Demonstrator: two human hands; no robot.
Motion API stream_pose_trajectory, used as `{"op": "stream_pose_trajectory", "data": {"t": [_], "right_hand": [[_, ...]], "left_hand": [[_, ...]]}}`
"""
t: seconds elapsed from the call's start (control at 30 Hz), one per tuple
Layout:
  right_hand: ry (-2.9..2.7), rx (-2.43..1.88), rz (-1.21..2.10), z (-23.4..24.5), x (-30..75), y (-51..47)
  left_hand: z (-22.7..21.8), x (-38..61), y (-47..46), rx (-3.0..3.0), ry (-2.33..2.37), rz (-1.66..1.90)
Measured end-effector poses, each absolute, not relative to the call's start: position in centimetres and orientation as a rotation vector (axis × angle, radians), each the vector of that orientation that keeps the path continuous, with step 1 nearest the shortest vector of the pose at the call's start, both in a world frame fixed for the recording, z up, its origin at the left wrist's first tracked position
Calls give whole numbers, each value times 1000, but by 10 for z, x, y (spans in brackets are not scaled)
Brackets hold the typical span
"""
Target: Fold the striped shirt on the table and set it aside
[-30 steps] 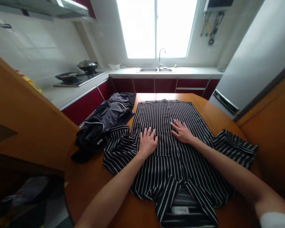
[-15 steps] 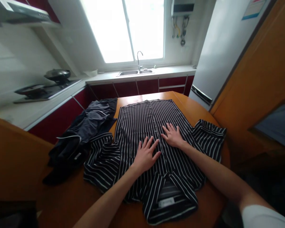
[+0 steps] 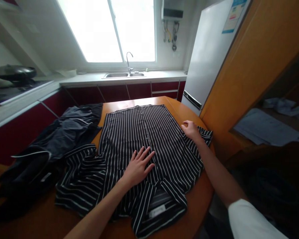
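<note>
A black shirt with white stripes point(image 3: 142, 132) lies spread flat on a round wooden table point(image 3: 181, 109), collar toward me and buttons up. My left hand point(image 3: 138, 166) rests flat on the shirt's chest, fingers spread. My right hand point(image 3: 191, 130) is at the shirt's right edge, fingers curled on the right sleeve by the side seam. The left sleeve point(image 3: 82, 174) lies crumpled out to the left.
A heap of dark grey clothes point(image 3: 57, 136) lies on the table's left side. Behind are red cabinets, a sink point(image 3: 123, 75) under a bright window, a stove with a wok point(image 3: 15, 71) at left, a fridge point(image 3: 206, 59) and a wooden cupboard point(image 3: 241, 76) at right.
My right hand slid from the shirt's middle out to the right sleeve and closed on it. My left hand stayed flat on the chest. The camera swung right.
</note>
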State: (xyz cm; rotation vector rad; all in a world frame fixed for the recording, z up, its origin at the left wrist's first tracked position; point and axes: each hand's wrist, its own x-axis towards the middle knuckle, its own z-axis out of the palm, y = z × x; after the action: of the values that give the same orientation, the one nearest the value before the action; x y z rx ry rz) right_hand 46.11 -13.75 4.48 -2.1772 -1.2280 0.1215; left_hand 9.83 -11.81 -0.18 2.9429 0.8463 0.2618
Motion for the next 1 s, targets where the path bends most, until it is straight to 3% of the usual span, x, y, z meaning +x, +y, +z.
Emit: {"op": "stream_pose_trajectory", "data": {"t": [0.27,0.43,0.63,1.0], "right_hand": [[-1358,-2769,-33,34,542,-229],[-1643,-2755,-96,35,539,-244],[-1536,-2813,-174,42,530,-235],[-1419,-2173,-127,113,450,-205]], "left_hand": [[-6,99,-116,2927,844,288],[-6,99,-116,2924,840,288],[-5,100,-116,2903,854,275],[-4,100,-118,2905,834,345]]}}
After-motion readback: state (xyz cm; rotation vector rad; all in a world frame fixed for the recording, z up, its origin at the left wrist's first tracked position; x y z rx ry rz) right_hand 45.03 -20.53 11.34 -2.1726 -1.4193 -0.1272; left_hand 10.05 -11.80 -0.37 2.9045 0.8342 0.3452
